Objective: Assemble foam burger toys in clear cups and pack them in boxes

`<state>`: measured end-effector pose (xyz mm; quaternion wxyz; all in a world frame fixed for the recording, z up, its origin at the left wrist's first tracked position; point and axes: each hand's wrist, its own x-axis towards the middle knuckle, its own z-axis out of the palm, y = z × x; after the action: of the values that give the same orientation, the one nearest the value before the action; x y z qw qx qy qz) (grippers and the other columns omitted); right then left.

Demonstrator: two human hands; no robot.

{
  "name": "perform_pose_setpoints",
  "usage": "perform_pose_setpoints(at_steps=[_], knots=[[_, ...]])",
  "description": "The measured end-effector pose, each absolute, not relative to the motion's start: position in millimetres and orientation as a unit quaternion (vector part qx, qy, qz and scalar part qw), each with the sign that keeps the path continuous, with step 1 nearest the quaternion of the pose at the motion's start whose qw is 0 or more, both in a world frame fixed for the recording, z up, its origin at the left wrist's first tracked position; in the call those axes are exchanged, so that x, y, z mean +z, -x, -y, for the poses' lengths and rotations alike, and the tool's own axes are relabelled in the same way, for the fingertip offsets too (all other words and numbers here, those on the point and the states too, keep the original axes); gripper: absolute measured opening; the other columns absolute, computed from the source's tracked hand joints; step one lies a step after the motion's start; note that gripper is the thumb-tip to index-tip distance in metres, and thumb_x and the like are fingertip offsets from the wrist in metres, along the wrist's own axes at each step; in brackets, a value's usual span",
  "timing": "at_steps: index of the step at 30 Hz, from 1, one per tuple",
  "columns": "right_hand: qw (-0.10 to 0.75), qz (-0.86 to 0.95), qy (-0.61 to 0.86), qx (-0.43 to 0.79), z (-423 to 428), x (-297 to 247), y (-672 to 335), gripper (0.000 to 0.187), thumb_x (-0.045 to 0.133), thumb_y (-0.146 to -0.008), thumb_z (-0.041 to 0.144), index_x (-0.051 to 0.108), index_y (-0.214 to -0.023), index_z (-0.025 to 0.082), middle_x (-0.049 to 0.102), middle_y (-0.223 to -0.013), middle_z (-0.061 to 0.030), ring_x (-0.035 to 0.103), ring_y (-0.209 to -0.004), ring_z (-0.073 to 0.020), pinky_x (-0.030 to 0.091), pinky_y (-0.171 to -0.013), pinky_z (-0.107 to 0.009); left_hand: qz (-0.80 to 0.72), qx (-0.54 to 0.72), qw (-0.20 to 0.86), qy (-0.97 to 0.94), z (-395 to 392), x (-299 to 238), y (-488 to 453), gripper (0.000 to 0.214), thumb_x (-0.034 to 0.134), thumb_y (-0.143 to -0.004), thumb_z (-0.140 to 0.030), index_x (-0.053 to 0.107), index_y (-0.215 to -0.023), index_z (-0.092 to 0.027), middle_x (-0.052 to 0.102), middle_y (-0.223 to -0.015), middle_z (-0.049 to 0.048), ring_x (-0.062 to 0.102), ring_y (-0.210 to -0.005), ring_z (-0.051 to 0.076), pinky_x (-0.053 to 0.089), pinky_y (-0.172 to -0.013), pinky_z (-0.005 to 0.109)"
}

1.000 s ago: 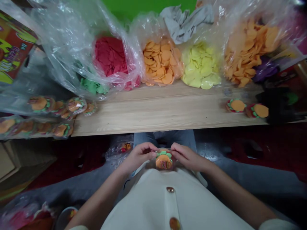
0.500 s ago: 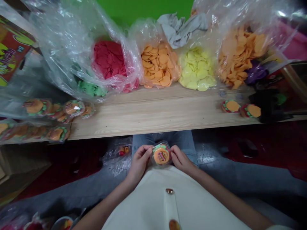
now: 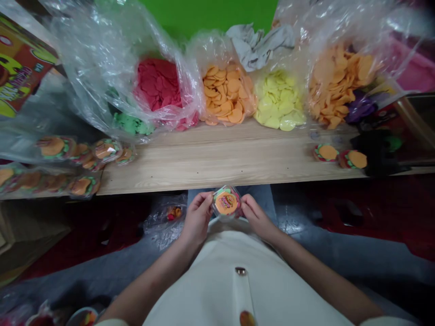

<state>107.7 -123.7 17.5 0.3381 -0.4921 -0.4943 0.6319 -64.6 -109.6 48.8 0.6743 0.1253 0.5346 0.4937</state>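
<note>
Head view: nearest, at the bottom middle, is a white top (image 3: pixel 204 280) with shiny round buttons (image 3: pixel 240 271). Just above it, in the middle of the frame, is a small toy burger (image 3: pixel 226 203) in a clear, shiny case. The left hand (image 3: pixel 198 215) pinches the left side of the case between thumb and finger, and the right hand (image 3: pixel 257 218) pinches the right side. The round orange bun and its printed picture face up at the camera, with one case corner pointing up the frame. (It looks about as wide as long, so I cannot tell a long side.) Green and red bits peek out around the bun.

Next comes the straight front edge of a wooden table (image 3: pixel 210 156), with pale, smooth grain. A wide strip of wood runs between the cased burgers (image 3: pixel 81 185) at left and two burgers (image 3: pixel 326 153) at right. Farther back, thin crinkly bags hold flat red pieces (image 3: pixel 159 84), orange rounds (image 3: pixel 226 95) and yellow rounds (image 3: pixel 280 99). A bright green sheet (image 3: pixel 210 16) is at the top.
</note>
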Motion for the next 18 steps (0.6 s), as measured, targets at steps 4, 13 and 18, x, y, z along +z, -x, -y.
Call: perform_pose_setpoints(at_steps=[4, 13, 18], knots=[[0.438, 0.403, 0.485, 0.640, 109.0, 9.5, -91.8, 0.025, 0.038, -0.087, 0.047, 0.039, -0.080, 0.024, 0.049, -0.071, 0.0025, 0.048, -0.064, -0.0133, 0.043, -0.065, -0.029, -0.512, 0.526, 0.665, -0.138, 88.0, 47.7, 61.6, 0.020, 0.072, -0.066, -0.028, 0.060, -0.076, -0.016, 0.061, -0.080, -0.0007, 0.055, -0.071, 0.008, 0.045, -0.066, 0.018], [0.488, 0.285, 0.515, 0.645, 70.3, 21.7, -84.7, 0.030, 0.046, -0.080, 0.052, 0.036, -0.078, 0.024, 0.044, -0.070, 0.0015, 0.046, -0.064, -0.0129, 0.046, -0.063, -0.029, -0.457, 0.503, 0.715, -0.166, 77.1, 49.0, 39.4, 0.055, 0.065, -0.074, -0.033, 0.045, -0.125, -0.033, 0.059, -0.109, 0.0009, 0.059, -0.087, 0.012, 0.048, -0.078, 0.026], [0.498, 0.300, 0.554, 0.597, 70.9, 19.2, -74.2, 0.024, 0.040, -0.083, 0.047, 0.036, -0.078, 0.024, 0.041, -0.070, 0.0022, 0.043, -0.063, -0.0121, 0.043, -0.061, -0.026, -0.500, 0.553, 0.653, -0.138, 82.7, 47.1, 27.0, 0.054, 0.065, -0.075, -0.030, 0.046, -0.125, -0.027, 0.058, -0.114, 0.0048, 0.058, -0.092, 0.014, 0.048, -0.078, 0.025]])
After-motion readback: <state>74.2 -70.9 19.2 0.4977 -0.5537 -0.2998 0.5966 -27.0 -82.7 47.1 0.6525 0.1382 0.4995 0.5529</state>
